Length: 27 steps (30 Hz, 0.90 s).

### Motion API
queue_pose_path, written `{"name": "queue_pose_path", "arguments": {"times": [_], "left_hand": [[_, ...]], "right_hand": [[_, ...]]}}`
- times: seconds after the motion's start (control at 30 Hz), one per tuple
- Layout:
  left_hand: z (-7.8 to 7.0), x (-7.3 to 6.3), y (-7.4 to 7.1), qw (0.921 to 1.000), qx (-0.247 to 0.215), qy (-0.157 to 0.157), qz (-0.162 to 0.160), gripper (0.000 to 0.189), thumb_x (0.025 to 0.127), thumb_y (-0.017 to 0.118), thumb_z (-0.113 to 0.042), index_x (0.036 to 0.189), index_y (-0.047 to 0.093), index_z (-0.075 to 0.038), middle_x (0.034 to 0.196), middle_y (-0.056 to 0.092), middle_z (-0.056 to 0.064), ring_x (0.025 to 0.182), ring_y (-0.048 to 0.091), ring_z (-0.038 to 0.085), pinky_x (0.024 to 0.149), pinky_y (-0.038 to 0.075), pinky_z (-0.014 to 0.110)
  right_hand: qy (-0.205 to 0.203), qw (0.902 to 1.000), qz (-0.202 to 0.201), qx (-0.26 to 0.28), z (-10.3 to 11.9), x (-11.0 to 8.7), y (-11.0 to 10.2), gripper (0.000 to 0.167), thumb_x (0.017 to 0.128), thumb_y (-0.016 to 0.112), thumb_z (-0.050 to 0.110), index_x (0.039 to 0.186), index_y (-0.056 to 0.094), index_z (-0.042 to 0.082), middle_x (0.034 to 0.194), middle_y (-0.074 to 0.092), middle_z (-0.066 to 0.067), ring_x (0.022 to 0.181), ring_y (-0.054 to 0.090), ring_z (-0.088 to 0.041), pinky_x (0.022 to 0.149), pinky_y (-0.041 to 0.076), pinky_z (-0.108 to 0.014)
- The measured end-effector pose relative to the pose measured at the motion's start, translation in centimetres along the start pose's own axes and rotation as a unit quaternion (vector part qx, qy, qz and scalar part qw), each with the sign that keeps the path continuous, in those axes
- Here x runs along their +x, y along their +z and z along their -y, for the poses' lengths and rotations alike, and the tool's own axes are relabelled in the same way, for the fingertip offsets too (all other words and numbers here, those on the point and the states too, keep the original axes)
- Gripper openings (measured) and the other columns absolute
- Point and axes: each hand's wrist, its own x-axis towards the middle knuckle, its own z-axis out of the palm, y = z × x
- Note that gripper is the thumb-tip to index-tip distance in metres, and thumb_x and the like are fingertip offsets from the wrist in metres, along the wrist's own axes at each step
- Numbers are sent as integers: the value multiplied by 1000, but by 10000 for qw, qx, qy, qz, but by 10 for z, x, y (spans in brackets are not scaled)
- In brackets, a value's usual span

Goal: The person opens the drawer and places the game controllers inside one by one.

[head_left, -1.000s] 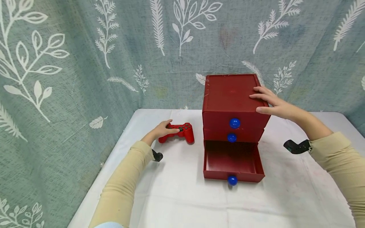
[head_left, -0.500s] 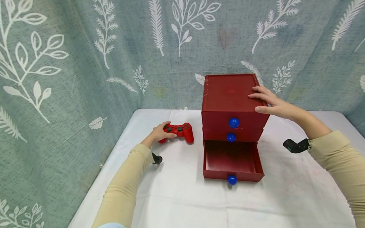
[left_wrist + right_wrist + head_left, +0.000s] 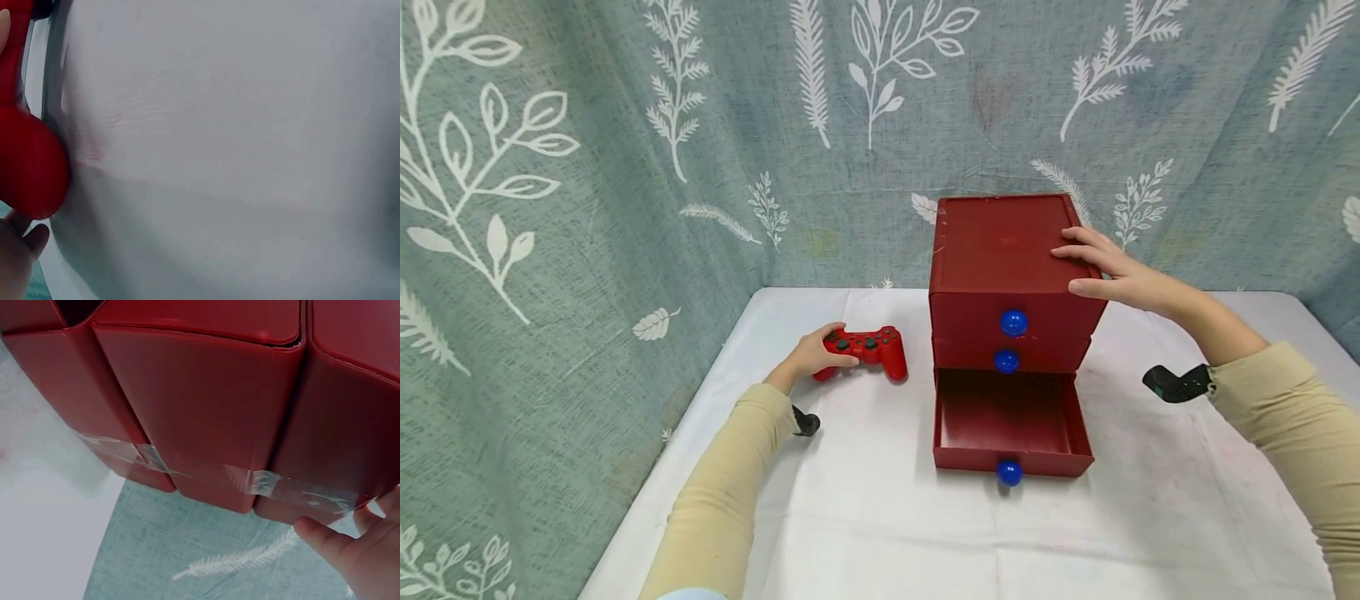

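Observation:
A red game controller (image 3: 887, 354) with dark thumbsticks lies at the left of the white table. My left hand (image 3: 811, 352) grips its left end, fingers over the far edge and thumb along the near side. In the left wrist view, the controller (image 3: 31, 165) shows as a rounded red handle at the left edge, fingertips beside it. My right hand (image 3: 1116, 271) rests with spread fingers on the top right edge of a dark red drawer unit (image 3: 1000, 242). Its bottom drawer (image 3: 1000, 425) is pulled out, with nothing visible inside.
Blue ball knobs mark each drawer front, such as the top knob (image 3: 1013, 322). Clear tape (image 3: 269, 484) runs across the unit's side in the right wrist view. A green leaf-patterned curtain (image 3: 850, 167) hangs behind and left of the white-covered table (image 3: 880, 517).
My left hand has come down onto the controller's left end and closed round it. The right hand stays on the drawer unit, and the bottom drawer remains out.

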Motion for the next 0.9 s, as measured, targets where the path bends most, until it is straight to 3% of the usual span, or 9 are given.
{"name": "queue_pose_path", "arguments": {"times": [0.23,0.47,0.67,0.9], "left_hand": [[7,-3,2,9970,-737,157,-189,82,72,77,-33,142,35,-19,139,39,14,121,41,29,98,35,42],[5,-7,-6,9928,-1099,367,-313,80,73,76,-31,141,36,-16,133,46,15,117,46,27,92,39,37],[0,-12,-13,9921,-1102,310,-522,85,72,77,-31,141,32,-11,130,48,13,111,50,26,83,43,33],[-9,-21,-17,9923,-1009,379,-618,85,72,77,-32,141,30,-11,132,46,12,110,51,26,84,45,36]], "right_hand": [[-1,10000,-2,-41,-1,1,1,54,89,54,13,138,34,-2,151,5,-15,139,-11,-30,101,3,-65],[-4,10000,-49,4,-1,-1,1,53,89,53,13,136,35,-4,150,6,-16,139,-10,-31,101,4,-66],[-34,10000,-82,7,-2,0,0,52,90,53,13,136,35,-4,150,6,-16,138,-9,-31,100,5,-66],[-44,10000,-80,16,-2,0,1,53,90,52,13,136,35,-4,150,6,-17,138,-9,-31,101,5,-66]]}}
